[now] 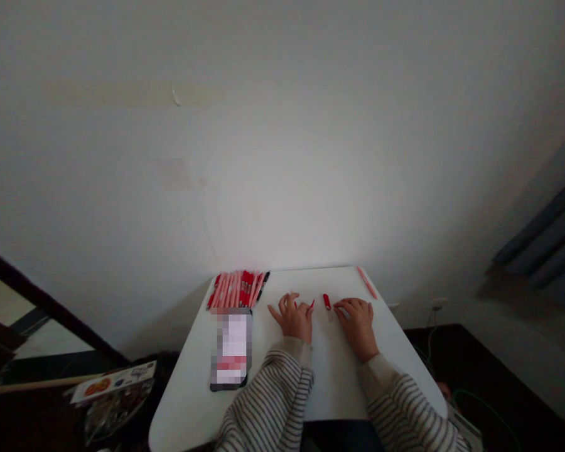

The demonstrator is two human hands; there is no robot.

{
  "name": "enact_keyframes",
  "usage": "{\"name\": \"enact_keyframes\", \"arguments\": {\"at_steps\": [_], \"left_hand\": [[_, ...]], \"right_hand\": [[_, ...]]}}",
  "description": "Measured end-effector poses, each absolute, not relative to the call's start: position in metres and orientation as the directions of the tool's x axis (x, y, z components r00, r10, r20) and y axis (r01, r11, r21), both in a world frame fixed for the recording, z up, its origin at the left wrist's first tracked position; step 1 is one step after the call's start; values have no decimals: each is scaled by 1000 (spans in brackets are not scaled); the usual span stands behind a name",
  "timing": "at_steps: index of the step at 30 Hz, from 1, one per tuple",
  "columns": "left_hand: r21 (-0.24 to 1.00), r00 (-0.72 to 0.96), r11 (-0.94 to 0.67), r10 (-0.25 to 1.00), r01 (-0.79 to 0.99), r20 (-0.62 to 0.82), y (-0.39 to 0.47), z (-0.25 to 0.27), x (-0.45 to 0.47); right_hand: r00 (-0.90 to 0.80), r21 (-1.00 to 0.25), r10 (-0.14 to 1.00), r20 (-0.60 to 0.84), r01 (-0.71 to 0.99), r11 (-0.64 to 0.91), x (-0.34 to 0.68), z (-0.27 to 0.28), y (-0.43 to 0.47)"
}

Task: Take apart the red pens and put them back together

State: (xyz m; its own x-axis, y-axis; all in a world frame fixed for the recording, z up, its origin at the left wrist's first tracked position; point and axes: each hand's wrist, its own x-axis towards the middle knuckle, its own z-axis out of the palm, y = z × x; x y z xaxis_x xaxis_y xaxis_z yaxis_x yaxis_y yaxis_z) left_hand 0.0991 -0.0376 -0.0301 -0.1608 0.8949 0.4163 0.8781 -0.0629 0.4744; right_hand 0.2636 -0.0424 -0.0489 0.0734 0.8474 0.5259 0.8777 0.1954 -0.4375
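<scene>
My left hand [295, 321] is over the white table [336, 376], its fingers spread apart. Small red pieces [312, 306] lie by its thumb and fingertips; whether they are touched I cannot tell. My right hand [359, 323] rests on the tabletop with bent fingers and nothing visible in them. Just left of its fingertips lies a short red pen part [326, 302], with a small clear piece [330, 316] below it. At the back left is a row of several red, pink and black pens [235, 289].
A phone [230, 348] with a lit screen lies at the table's left. One pink pen [367, 282] is near the back right edge. Behind the table rises a pale wall [282, 157]. A bin [117, 408] with a printed sheet on top stands at the lower left.
</scene>
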Motion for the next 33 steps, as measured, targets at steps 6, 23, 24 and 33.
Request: {"name": "enact_keyframes", "arguments": {"at_steps": [6,23,24,33], "left_hand": [[437,-154,-52,893,898,422,-35,-34,102],[377,-100,-89,885,922,454,-37,-37,106],[379,-103,-87,885,921,453,-37,-37,106],[401,-121,-59,905,914,408,-38,-35,104]], "right_hand": [[83,-440,851,518,879,182,265,-50,-42],[91,-440,860,502,883,164,264,-48,-45],[91,-439,860,503,883,164,264,-49,-45],[81,-432,849,522,884,181,264,-48,-44]]}}
